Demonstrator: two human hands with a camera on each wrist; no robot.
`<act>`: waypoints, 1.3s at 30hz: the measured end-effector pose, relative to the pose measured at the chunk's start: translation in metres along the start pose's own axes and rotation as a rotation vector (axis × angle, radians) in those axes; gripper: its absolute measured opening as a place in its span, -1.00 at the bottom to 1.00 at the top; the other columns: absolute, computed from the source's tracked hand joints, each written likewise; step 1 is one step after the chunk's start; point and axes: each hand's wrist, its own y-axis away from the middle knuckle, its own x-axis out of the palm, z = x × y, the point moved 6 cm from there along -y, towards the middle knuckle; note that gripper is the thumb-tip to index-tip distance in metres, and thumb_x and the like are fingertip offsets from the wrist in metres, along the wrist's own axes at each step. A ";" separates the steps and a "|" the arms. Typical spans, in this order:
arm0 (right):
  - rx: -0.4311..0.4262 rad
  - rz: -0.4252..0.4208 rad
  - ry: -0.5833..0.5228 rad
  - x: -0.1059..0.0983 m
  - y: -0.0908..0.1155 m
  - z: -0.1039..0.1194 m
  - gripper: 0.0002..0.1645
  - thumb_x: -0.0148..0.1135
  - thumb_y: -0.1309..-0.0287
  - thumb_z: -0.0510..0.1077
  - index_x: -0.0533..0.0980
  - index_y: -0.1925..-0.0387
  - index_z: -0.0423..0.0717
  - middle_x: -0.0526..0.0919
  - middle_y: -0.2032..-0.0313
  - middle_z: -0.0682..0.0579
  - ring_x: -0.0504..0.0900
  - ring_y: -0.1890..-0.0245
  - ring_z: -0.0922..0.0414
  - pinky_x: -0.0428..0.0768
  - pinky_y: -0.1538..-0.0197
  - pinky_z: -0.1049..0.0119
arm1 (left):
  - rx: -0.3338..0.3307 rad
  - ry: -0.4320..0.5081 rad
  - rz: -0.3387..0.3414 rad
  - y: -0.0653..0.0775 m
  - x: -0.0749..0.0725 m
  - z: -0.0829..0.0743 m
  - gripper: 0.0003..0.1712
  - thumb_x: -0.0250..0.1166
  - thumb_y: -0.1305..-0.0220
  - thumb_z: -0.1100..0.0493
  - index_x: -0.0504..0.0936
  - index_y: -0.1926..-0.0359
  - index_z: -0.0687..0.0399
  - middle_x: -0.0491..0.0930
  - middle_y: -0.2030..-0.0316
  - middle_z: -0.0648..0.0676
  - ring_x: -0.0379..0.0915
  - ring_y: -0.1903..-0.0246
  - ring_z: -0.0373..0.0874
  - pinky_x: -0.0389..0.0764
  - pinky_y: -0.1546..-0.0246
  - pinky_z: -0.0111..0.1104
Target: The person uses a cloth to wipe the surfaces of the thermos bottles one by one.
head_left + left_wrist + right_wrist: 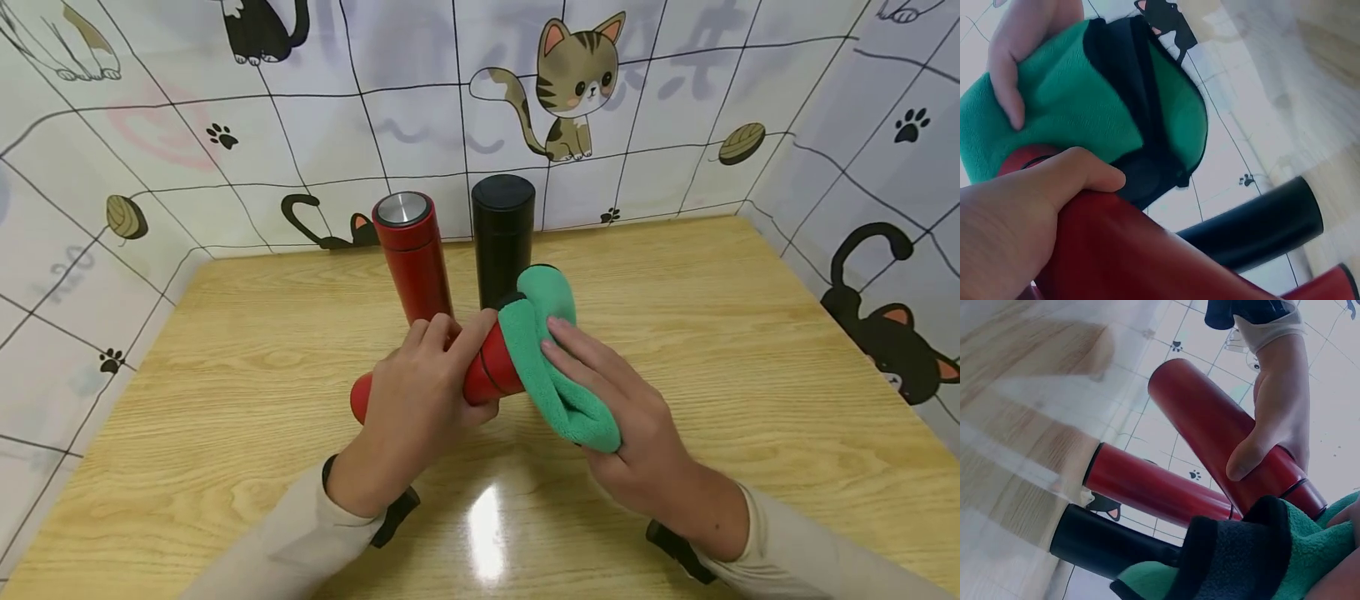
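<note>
Leftmost, the left hand (420, 387) is wrapped round the middle of a red bottle (491, 367), which lies tilted above the surface (225, 400), its ringed end pointing toward the right hand. Beyond the left hand stands a second red bottle (414, 262); just right of that, beyond the gap between the hands, stands a black bottle (503, 237). A green cloth (558, 387) covers the held bottle's ringed end, gripped by the right hand (637, 425), whose thumb is mostly hidden. The hands do not touch each other. The smooth bottle might twist or slip if the left hand's grip loosened while the cloth pushed. A wide swing forward could topple the upright bottles, and the loose cloth folds might snag the black one.
</note>
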 end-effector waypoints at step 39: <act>0.693 0.399 -0.617 0.035 0.029 -0.025 -0.54 -0.05 -0.49 -0.28 0.40 -0.35 -0.16 0.70 0.13 -0.08 0.68 0.24 0.32 0.67 0.13 0.41 | 0.048 0.775 -0.263 0.005 -0.031 -0.004 -0.08 0.51 0.02 -0.12 0.33 -0.18 0.36 0.64 -0.01 0.19 0.63 0.04 -0.02 0.68 -0.05 -0.22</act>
